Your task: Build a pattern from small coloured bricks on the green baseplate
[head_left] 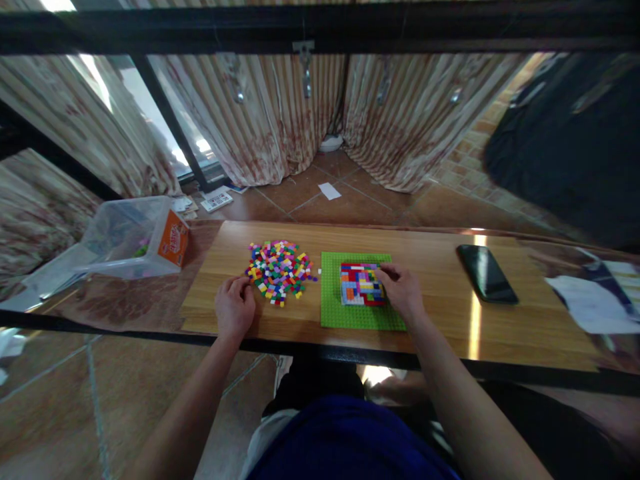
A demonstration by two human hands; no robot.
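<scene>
A green baseplate lies on the wooden board, with a square patch of many-coloured bricks built on its upper middle. My right hand rests on the plate's right side, its fingertips curled and touching the patch's upper right edge. A loose pile of small coloured bricks lies left of the plate. My left hand sits on the board at the pile's near left edge, fingers curled together in a pinch at the bricks; what they hold is too small to see.
A black phone lies on the board to the right. A clear plastic tub with an orange label lies tipped at the left. White papers sit at the far right. Curtains and a tiled floor lie beyond the table.
</scene>
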